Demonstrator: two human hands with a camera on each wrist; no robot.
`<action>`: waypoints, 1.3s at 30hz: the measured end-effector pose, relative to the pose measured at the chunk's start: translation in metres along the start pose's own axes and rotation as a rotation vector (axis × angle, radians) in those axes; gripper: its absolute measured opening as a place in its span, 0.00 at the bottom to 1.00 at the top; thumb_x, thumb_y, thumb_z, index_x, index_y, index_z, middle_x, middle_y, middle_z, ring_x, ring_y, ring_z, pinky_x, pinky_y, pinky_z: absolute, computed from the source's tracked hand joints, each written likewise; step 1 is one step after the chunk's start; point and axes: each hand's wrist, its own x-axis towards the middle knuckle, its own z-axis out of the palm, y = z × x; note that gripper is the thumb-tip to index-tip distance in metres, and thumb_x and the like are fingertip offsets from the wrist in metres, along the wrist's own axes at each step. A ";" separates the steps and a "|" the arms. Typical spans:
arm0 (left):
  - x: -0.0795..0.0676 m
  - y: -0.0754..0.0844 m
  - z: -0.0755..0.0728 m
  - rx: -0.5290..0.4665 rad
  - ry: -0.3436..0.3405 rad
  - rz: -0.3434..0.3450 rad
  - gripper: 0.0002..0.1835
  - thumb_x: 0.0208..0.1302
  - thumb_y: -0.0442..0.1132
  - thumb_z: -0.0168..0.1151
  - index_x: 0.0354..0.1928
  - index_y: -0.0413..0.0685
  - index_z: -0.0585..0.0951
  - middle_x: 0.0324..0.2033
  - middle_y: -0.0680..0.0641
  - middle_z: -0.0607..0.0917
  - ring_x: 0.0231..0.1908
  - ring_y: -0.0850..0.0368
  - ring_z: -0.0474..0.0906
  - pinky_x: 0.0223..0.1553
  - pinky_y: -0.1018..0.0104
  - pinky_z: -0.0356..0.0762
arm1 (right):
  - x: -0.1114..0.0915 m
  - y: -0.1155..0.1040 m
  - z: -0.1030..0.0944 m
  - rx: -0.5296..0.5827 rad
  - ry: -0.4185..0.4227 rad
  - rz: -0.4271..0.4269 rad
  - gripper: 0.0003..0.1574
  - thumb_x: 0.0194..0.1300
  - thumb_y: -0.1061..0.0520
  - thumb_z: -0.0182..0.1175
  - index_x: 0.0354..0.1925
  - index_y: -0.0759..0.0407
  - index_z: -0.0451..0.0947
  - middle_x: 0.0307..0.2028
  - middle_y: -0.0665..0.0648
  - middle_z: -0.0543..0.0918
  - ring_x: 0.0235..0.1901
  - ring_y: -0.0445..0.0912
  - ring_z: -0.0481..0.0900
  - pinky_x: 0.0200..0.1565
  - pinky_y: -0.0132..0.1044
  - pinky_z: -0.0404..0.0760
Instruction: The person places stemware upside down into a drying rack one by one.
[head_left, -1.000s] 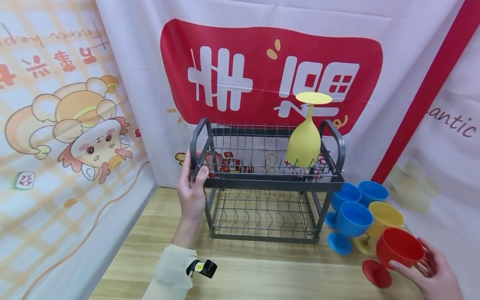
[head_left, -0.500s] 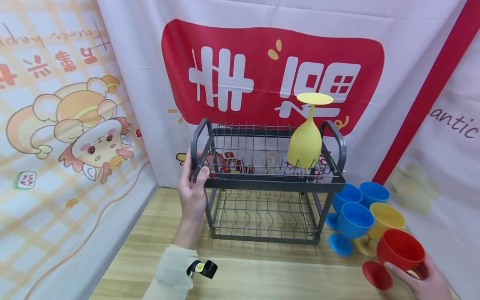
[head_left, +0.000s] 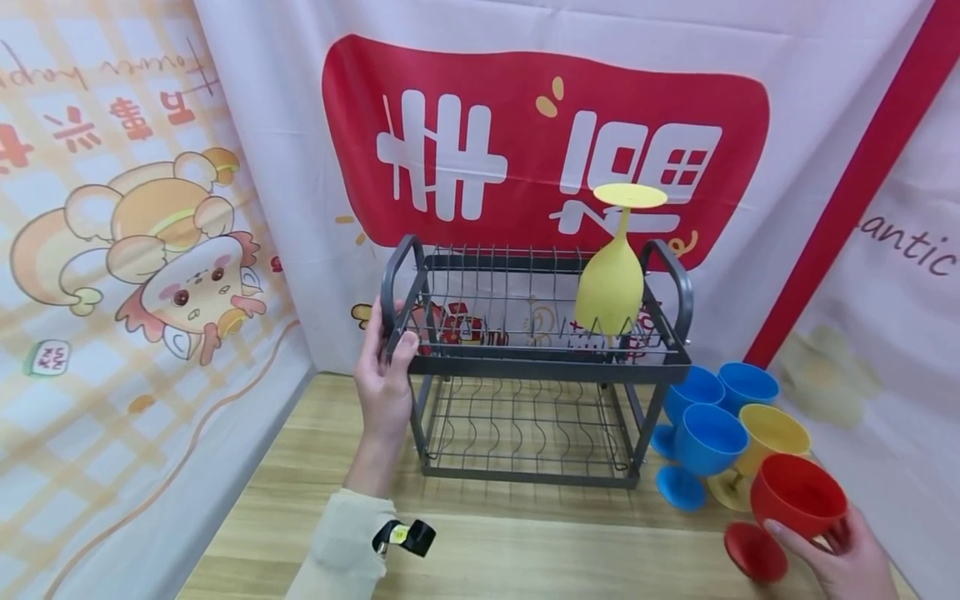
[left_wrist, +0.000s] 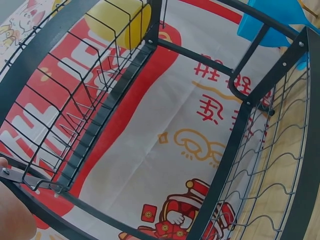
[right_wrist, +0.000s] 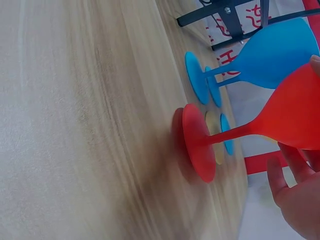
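Observation:
My left hand grips the left end of the upper tier of a dark two-tier dish rack, its thumb on the front corner. A yellow goblet stands upside down at the right of that tier, foot up. On the right, my right hand holds a red goblet by its bowl, mouth up. In the right wrist view the red goblet's foot appears slightly off the table, with a dark reflection beside it. Part of the right hand is hidden behind the bowl.
Several blue goblets, one in front, and another yellow goblet stand upright close together, right of the rack and beside the red one. The wooden table extends in front of the rack. A printed cloth hangs behind it.
My right hand has shifted slightly left and its fingers have closed in around the red goblet's bowl. The goblet has risen a little. My left hand has kept its place on the rack.

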 end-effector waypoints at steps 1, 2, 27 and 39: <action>0.000 0.000 0.000 -0.002 0.002 -0.001 0.35 0.77 0.42 0.61 0.81 0.72 0.64 0.73 0.59 0.77 0.75 0.55 0.72 0.76 0.64 0.72 | -0.002 -0.001 0.000 -0.002 0.000 -0.009 0.83 0.56 0.30 0.77 0.87 0.53 0.35 0.81 0.69 0.55 0.70 0.67 0.62 0.35 0.33 0.88; 0.000 0.000 0.000 -0.004 0.003 -0.002 0.35 0.77 0.42 0.61 0.81 0.72 0.64 0.73 0.59 0.77 0.76 0.55 0.72 0.76 0.63 0.72 | -0.003 -0.003 0.000 -0.009 0.003 -0.014 0.83 0.56 0.29 0.76 0.87 0.53 0.35 0.81 0.68 0.55 0.70 0.67 0.62 0.35 0.32 0.88; -0.015 -0.012 -0.016 0.046 0.052 0.044 0.31 0.76 0.38 0.61 0.78 0.62 0.71 0.75 0.53 0.75 0.74 0.52 0.73 0.73 0.73 0.71 | -0.052 -0.059 0.016 -0.197 -0.025 -0.490 0.71 0.56 0.43 0.81 0.84 0.53 0.50 0.73 0.65 0.67 0.56 0.42 0.69 0.38 0.27 0.86; -0.047 -0.031 -0.020 0.129 0.123 0.151 0.32 0.72 0.31 0.63 0.77 0.52 0.72 0.76 0.46 0.74 0.73 0.57 0.73 0.70 0.70 0.76 | -0.082 -0.096 0.047 -0.296 -0.040 -0.793 0.70 0.44 0.57 0.88 0.79 0.58 0.61 0.68 0.69 0.74 0.61 0.64 0.73 0.35 0.21 0.80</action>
